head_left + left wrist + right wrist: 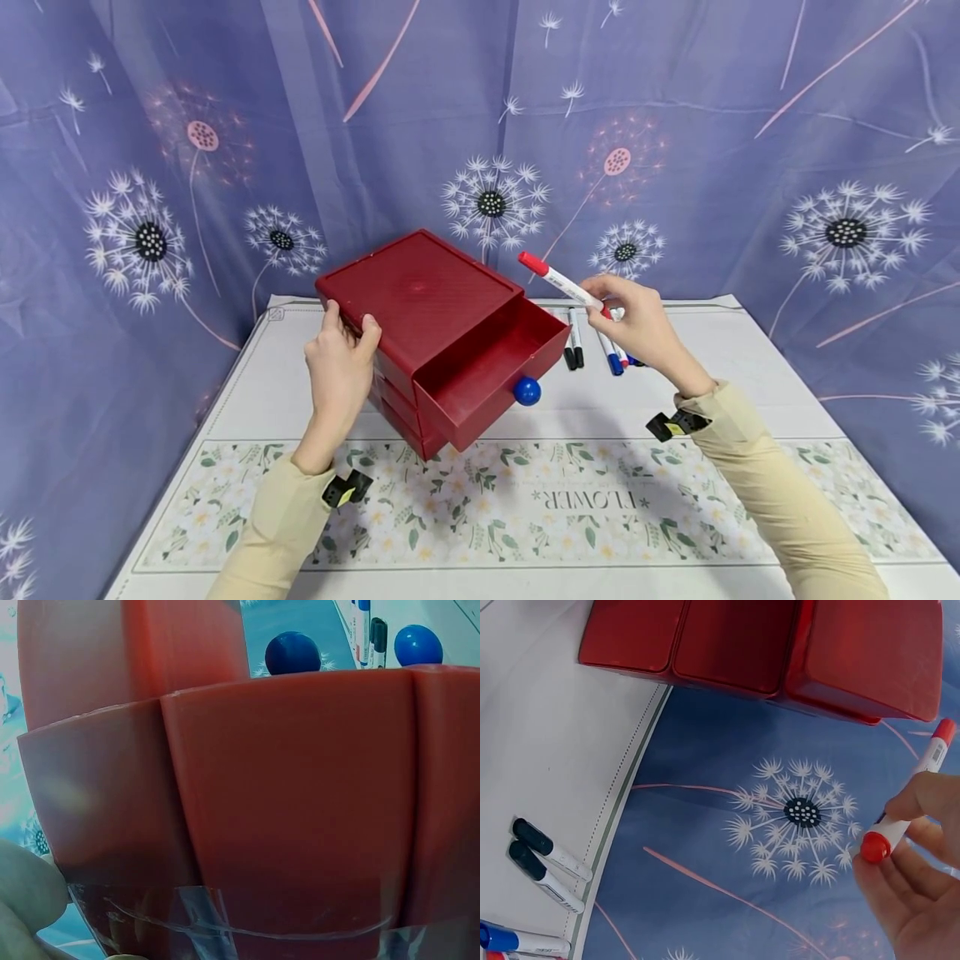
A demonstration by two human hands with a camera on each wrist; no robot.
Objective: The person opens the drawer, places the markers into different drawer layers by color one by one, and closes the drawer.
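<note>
A red plastic drawer box (420, 287) stands on the table, its top drawer (487, 367) pulled out by a blue round knob (527, 391). My left hand (337, 367) holds the box at its left upper edge, with thumb and a finger on top; the other fingers are partly hidden. To the right of the drawer, my right hand (630, 321) pinches a white marker with red ends (562, 283) between thumb and fingers, raised above the table. In the right wrist view, the marker (934, 754) slants upward. No marker shows in the visible part of the drawer.
Behind the right hand lie several markers: two black-capped markers (573, 337), a blue-capped marker (614, 360) and others partly hidden. A flower-patterned strip (450, 517) runs along the table's front. A purple dandelion curtain (675, 83) hangs behind.
</note>
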